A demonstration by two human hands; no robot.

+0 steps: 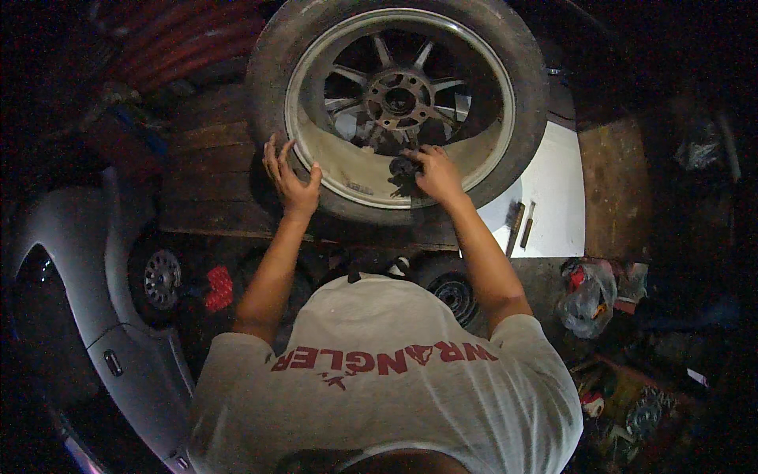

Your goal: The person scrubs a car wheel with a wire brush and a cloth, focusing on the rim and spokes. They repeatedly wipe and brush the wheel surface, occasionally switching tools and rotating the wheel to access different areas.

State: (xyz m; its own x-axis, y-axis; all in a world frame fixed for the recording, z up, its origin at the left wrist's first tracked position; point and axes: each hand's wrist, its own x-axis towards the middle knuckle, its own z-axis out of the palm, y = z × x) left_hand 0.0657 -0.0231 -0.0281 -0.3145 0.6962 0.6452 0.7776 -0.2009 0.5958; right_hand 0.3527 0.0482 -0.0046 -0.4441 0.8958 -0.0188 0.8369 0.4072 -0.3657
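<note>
A wheel [517, 110] with a spoked rim and dark tire lies in front of me, the inner side of its rim showing. My left hand [294, 186] is at the near left edge of the rim, fingers spread and thumb apart, holding nothing. Reaching over the near edge, my right hand [438, 175] has its fingers curled round a small, dark, roundish thing [403, 168] against the pale inner wall of the rim. What kind of thing it is cannot be made out. Dark smudges mark the wall just below it.
Under the wheel are wooden planks [207, 175] and a white sheet [564, 189]. Two slim dark-handled tools [515, 225] lie on the sheet. A silver car [87, 261] stands left. More wheels [450, 294] sit below, with a clear plastic bag [588, 300] at the right.
</note>
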